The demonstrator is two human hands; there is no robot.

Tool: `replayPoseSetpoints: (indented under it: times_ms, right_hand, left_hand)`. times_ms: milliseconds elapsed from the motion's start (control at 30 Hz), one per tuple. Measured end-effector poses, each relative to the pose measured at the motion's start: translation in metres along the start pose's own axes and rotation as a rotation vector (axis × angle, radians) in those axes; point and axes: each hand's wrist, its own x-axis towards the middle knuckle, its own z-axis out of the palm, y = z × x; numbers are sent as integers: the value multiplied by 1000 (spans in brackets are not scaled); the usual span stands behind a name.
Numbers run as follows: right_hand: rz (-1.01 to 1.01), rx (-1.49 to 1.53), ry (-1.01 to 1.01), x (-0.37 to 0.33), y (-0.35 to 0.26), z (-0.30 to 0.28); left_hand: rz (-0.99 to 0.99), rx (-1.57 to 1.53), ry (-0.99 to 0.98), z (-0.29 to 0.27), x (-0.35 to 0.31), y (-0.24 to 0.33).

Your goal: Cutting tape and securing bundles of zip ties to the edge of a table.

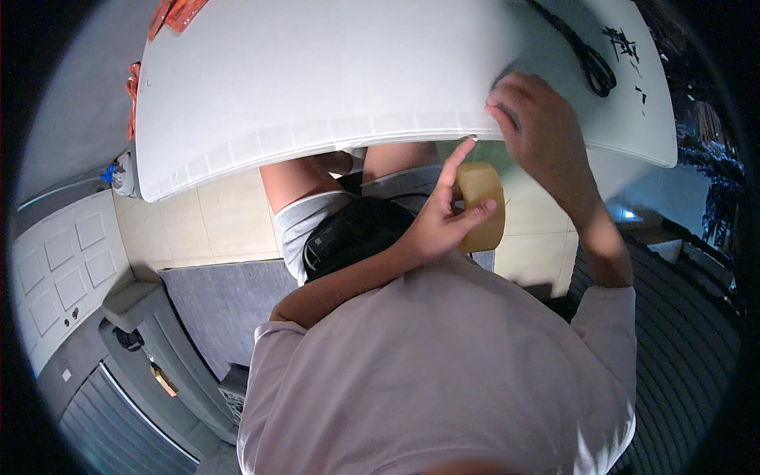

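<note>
My left hand [437,220] grips a thick yellowish roll of tape [484,204] below the front edge of the white table [332,71]. The thumb lies across the roll's near side, while the index finger stretches up to the table edge. Over the right part of the tabletop, my right hand [540,127] is slightly blurred, its thumb and fingers curled together. Whatever may be between those fingertips is too small and smeared to make out. A coiled black cable [592,67] lies on the table beyond the right hand.
Small black scraps [623,43] lie near the table's right end. Orange packets [176,14] sit at the far left corner. A black bag [360,233] rests on my lap. At left are a grey sofa [178,348] and a white door [67,265].
</note>
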Motion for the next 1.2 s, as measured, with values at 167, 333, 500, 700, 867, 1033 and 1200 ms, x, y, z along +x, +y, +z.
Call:
replayPoseSetpoints:
  times_ms: [167, 333, 500, 700, 867, 1033, 1200]
  right_hand:
    - [-263, -156, -77, -25, -6, 9]
    - [-203, -205, -123, -35, -3, 11]
    - [-131, -274, -128, -32, -23, 19]
    - [-54, -372, -143, -53, -20, 10]
    - [14, -421, -352, -50, -5, -26]
    - [-53, -403, -198, -38, 42, -35]
    - [222, -234, -35, -8, 82, -51]
  left_hand:
    - [11, 30, 6, 1, -1, 3]
    - [-34, -13, 2, -1, 1, -3]
    - [-2, 51, -4, -2, 2, -4]
    - [-30, 48, -27, -3, 3, -1]
    - [-76, 42, -56, -5, 3, 0]
    - [-74, 59, -63, -4, 4, 0]
    - [-65, 63, -66, -5, 3, -3]
